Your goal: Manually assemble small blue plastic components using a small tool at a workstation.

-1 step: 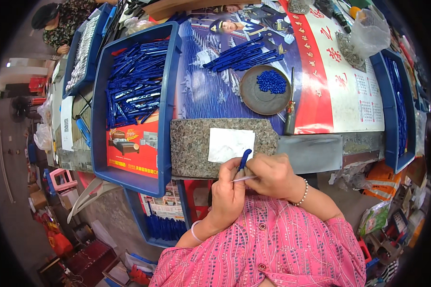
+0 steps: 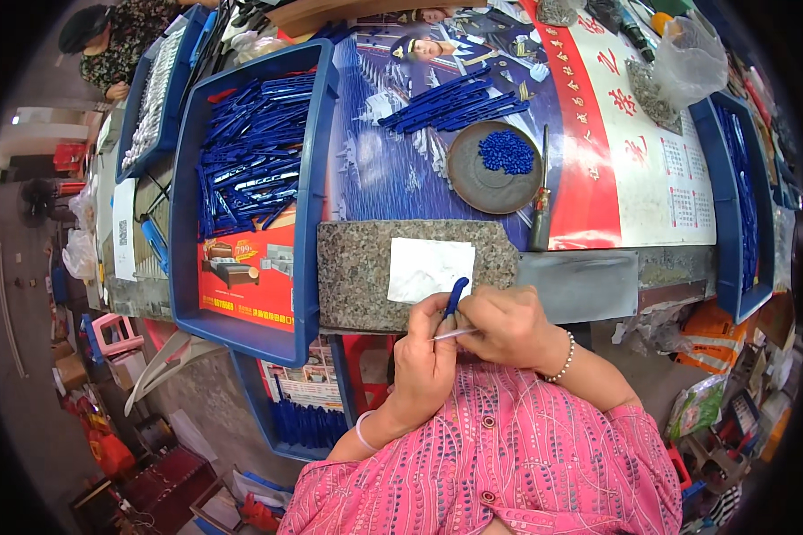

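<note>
My two hands meet just over the near edge of a stone slab (image 2: pixel 355 272). Closed fingers of my left hand (image 2: pixel 424 357) grip a slim blue plastic piece (image 2: pixel 456 294), whose rounded, bent tip sticks up; its lower part is hidden. My right hand (image 2: pixel 511 328) is closed against it from the right, and what its fingertips hold is covered. A thin pale strip (image 2: pixel 455 333) runs between the hands, its right end vanishing under the right one. Beyond them, a white paper (image 2: pixel 430 269) lies on the slab.
At left stands a blue bin (image 2: pixel 308 196) of long blue pieces (image 2: pixel 250 147). A round dish (image 2: pixel 473 198) holds small blue parts, with a screwdriver (image 2: pixel 541 214) beside it. More blue strips (image 2: pixel 455 102) lie behind. Another blue bin (image 2: pixel 730 214) stands right. A person (image 2: pixel 107 53) is far left.
</note>
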`<act>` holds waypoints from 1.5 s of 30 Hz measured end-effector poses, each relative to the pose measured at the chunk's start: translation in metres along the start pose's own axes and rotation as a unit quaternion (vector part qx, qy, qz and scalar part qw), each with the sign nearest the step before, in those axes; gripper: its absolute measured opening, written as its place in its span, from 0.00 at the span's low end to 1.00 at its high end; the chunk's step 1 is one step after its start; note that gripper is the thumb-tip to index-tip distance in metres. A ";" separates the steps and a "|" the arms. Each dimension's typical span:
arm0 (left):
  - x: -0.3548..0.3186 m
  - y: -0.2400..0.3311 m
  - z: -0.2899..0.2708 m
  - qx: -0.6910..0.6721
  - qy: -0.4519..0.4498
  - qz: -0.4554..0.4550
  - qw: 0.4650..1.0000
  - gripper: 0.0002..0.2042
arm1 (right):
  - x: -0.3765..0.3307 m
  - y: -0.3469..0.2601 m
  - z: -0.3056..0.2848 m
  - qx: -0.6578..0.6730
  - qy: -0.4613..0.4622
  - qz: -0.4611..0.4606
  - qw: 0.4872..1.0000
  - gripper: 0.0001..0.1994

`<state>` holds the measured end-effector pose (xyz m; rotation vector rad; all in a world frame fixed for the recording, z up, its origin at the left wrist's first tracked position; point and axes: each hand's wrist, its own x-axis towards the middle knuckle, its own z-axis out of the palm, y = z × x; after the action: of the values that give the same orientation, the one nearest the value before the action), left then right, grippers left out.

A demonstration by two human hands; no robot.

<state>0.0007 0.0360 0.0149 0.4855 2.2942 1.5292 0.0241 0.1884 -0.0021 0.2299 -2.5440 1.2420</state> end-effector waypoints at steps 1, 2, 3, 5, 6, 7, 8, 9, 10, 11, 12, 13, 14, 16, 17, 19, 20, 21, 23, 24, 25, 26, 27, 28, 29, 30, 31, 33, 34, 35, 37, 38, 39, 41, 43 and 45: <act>0.000 -0.002 0.000 0.004 -0.005 -0.001 1.000 0.13 | 0.001 0.002 -0.001 -0.030 -0.015 -0.034 0.999 0.10; 0.000 -0.003 -0.001 0.009 -0.009 -0.003 1.000 0.13 | 0.001 0.005 -0.002 -0.030 -0.017 -0.035 0.999 0.10; 0.000 -0.001 -0.002 0.009 -0.007 -0.004 1.000 0.13 | 0.001 0.008 -0.004 -0.010 -0.023 -0.043 0.999 0.09; 0.001 0.003 -0.003 -0.006 -0.035 -0.028 0.999 0.12 | 0.000 0.011 -0.003 0.009 -0.029 -0.049 0.998 0.08; 0.000 0.002 -0.002 -0.007 -0.035 -0.028 0.999 0.12 | -0.002 0.014 0.000 0.078 -0.004 0.005 0.997 0.07; 0.000 0.001 -0.001 -0.124 -0.009 -0.089 0.988 0.12 | -0.003 0.015 0.002 0.147 0.021 0.059 0.987 0.06; 0.000 0.002 -0.001 -0.240 0.016 -0.147 0.960 0.11 | -0.004 0.018 -0.001 0.145 -0.007 0.125 0.982 0.07; 0.003 0.006 -0.005 -0.229 0.020 -0.125 0.965 0.10 | -0.002 0.016 -0.005 0.145 -0.008 0.124 0.982 0.07; 0.002 0.005 -0.005 -0.229 0.008 -0.116 0.966 0.10 | 0.000 0.010 -0.010 0.192 0.006 0.185 0.964 0.06; 0.001 0.004 -0.004 -0.229 -0.005 -0.107 0.968 0.10 | 0.001 0.006 -0.013 0.237 0.021 0.246 0.939 0.06; 0.000 0.004 -0.003 -0.229 -0.004 -0.108 0.968 0.10 | -0.001 0.004 -0.013 0.215 0.015 0.232 0.949 0.06; 0.000 0.004 -0.001 -0.210 -0.001 -0.105 0.972 0.10 | 0.000 0.001 -0.013 0.214 0.015 0.232 0.949 0.06; 0.000 0.004 0.000 -0.191 0.002 -0.103 0.976 0.10 | 0.001 -0.006 -0.011 0.217 0.024 0.227 0.949 0.07; 0.003 0.007 0.000 -0.158 0.005 -0.088 0.984 0.09 | 0.004 -0.013 -0.006 0.223 0.032 0.215 0.950 0.11; 0.003 0.008 0.000 -0.125 0.008 -0.073 0.989 0.08 | 0.005 -0.015 -0.005 0.222 0.032 0.216 0.950 0.11; 0.003 0.005 0.003 -0.084 0.019 -0.043 0.995 0.07 | 0.008 -0.018 -0.005 0.158 0.027 0.177 0.971 0.11; 0.003 0.003 0.003 -0.044 0.031 -0.012 0.998 0.07 | 0.008 -0.017 -0.003 0.154 0.029 0.175 0.972 0.10; 0.003 0.003 0.004 -0.044 0.030 -0.011 0.999 0.07 | 0.007 -0.015 -0.001 0.154 0.030 0.175 0.972 0.10; 0.002 0.001 0.004 -0.015 0.048 0.009 0.999 0.08 | 0.005 -0.013 0.003 0.134 0.043 0.122 0.983 0.09; 0.002 0.001 0.004 -0.014 0.048 0.009 0.999 0.08 | 0.005 -0.013 0.003 0.134 0.043 0.122 0.983 0.09; 0.003 0.000 0.004 0.008 0.052 0.033 0.998 0.08 | 0.004 -0.013 0.003 0.118 0.040 0.107 0.987 0.08; 0.004 0.000 0.004 0.030 0.056 0.058 0.996 0.09 | 0.004 -0.013 0.003 0.101 0.037 0.092 0.990 0.08; 0.004 0.000 0.003 0.030 0.056 0.058 0.996 0.09 | 0.003 -0.012 0.003 0.101 0.036 0.092 0.990 0.08; 0.003 0.001 0.003 0.018 0.047 0.046 0.998 0.09 | 0.003 -0.012 0.002 0.071 0.026 0.078 0.994 0.08; 0.002 0.001 0.003 0.007 0.039 0.035 0.999 0.10 | 0.003 -0.011 0.001 0.041 0.016 0.063 0.997 0.08; 0.001 0.001 0.003 0.007 0.040 0.034 0.999 0.10 | 0.003 -0.010 0.001 0.041 0.015 0.062 0.997 0.08; 0.000 -0.001 0.004 -0.012 0.027 0.026 0.999 0.10 | 0.003 -0.008 0.002 0.054 0.015 0.059 0.997 0.07; 0.000 -0.001 0.005 -0.032 0.015 0.018 0.999 0.10 | 0.004 -0.003 0.002 0.066 0.014 0.056 0.996 0.07; 0.000 0.003 0.005 -0.115 -0.001 -0.038 0.993 0.10 | 0.005 -0.002 0.001 0.142 -0.003 0.112 0.984 0.06; 0.000 0.005 0.005 -0.197 -0.018 -0.094 0.976 0.10 | 0.005 -0.001 0.001 0.217 -0.022 0.168 0.962 0.06; -0.001 0.002 0.004 -0.201 -0.028 -0.097 0.974 0.10 | 0.005 0.000 0.000 0.235 -0.034 0.194 0.952 0.05; -0.002 0.001 0.004 -0.205 -0.038 -0.101 0.973 0.10 | 0.005 0.001 0.001 0.231 -0.032 0.183 0.955 0.05; -0.002 0.001 0.003 -0.206 -0.038 -0.101 0.973 0.10 | 0.004 0.001 0.001 0.228 -0.029 0.172 0.958 0.05; -0.001 0.002 0.002 -0.242 -0.041 -0.136 0.960 0.10 | 0.003 0.005 0.006 0.166 0.000 0.091 0.982 0.06; -0.003 -0.001 0.001 -0.233 -0.044 -0.131 0.963 0.09 | 0.003 0.009 0.007 0.104 0.029 0.009 0.994 0.07; -0.005 -0.004 0.000 -0.222 -0.045 -0.128 0.966 0.09 | 0.005 0.015 0.006 0.062 0.008 -0.070 0.996 0.10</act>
<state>0.0049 0.0327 0.0118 0.1286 1.7827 1.7709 0.0143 0.1924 -0.0151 0.4163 -2.3947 1.3422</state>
